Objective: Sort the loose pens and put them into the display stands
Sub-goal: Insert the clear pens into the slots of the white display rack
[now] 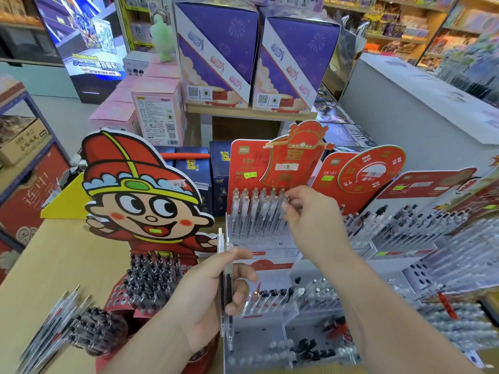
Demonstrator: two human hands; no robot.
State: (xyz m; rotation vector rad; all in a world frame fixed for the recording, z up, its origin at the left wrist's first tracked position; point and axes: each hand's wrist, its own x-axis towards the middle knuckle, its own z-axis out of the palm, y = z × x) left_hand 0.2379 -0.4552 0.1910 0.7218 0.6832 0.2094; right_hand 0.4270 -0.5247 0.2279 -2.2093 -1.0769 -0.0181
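Note:
My left hand (pixel 213 295) grips a small bunch of clear pens (pixel 224 306), held upright in front of the stands. My right hand (pixel 310 214) pinches the top of one clear pen (pixel 283 211) at the right end of a row standing in the red-backed clear display stand (pixel 259 238). Several clear pens with gold tips (pixel 253 209) fill that stand's rear rows. Below it a lower clear stand (pixel 270 300) holds black-capped and clear pens.
A cartoon-figure stand (pixel 140 201) full of black pens (pixel 151 282) stands at the left. Loose pens (pixel 54 325) lie on the wooden counter at lower left. More stands of pens (pixel 405 228) crowd the right. Purple boxes (pixel 216 58) rise behind.

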